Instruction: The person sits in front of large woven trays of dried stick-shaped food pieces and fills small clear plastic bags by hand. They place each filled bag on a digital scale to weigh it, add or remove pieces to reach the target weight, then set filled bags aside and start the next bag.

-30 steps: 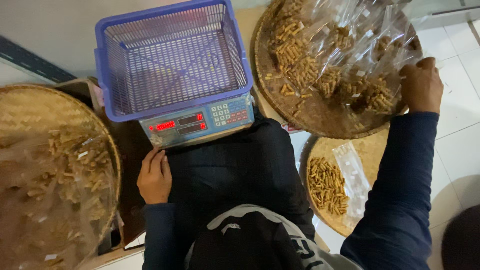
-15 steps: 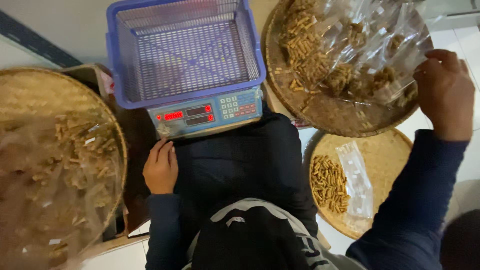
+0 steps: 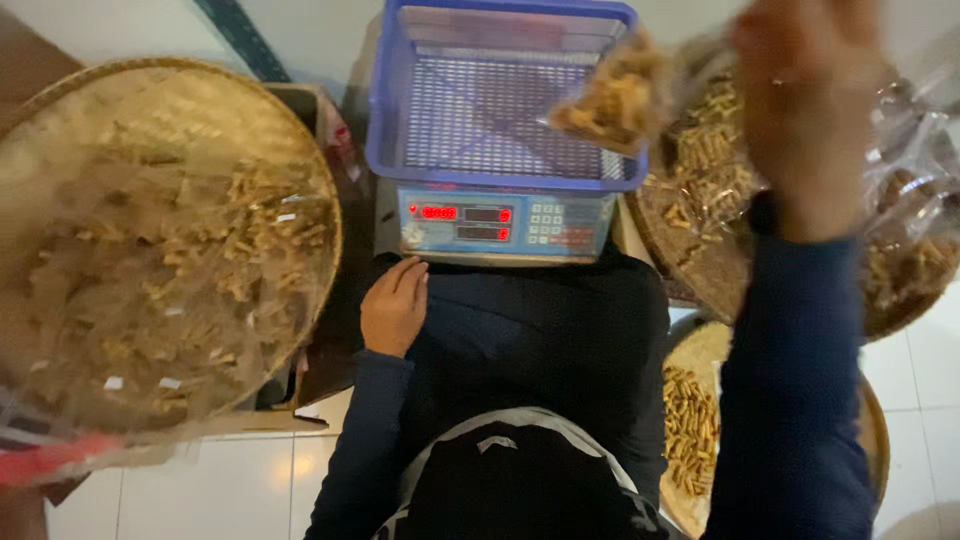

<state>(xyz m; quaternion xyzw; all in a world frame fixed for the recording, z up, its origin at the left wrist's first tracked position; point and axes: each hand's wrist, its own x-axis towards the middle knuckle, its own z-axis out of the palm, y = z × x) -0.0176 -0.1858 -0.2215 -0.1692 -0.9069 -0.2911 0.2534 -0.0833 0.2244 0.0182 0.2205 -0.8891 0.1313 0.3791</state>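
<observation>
- Head view: right hand (image 3: 805,120) is raised high at upper right and motion-blurred. It appears closed on the neck of a small clear plastic bag of golden-brown stick snacks (image 3: 615,100); the blur hides the individual fingers.
- The bag hangs in the air over the right rear corner of the blue perforated plastic basket (image 3: 480,172), above its rim and not touching it. The basket's mesh floor shows nothing lying on it.
- The basket sits on a grey electronic scale with red lit digits and a keypad (image 3: 500,222), directly in front of the person's dark-trousered lap (image 3: 540,340).
- Left hand (image 3: 393,305) rests on the lap just below the scale's front edge, with its fingers loosely curled and holding nothing.
- Surroundings:
  - On the left is a large round woven bamboo tray (image 3: 150,68) heaped with pale snack sticks under clear film.
  - On the right is a second round woven tray (image 3: 680,265) piled with filled clear bags.
  - At lower right is a smaller woven tray (image 3: 705,345) with loose sticks.
- Judgement on the step in hand: one filled bag is in transit from the right-side tray, now poised over the scale basket.
- Judgement on what a set-down would call for:
  - The bag should be lowered inside the basket walls rather than onto the rim.
  - The grip should be released fully so nothing adds to the weight.
  - The left hand should be kept off the scale.
</observation>
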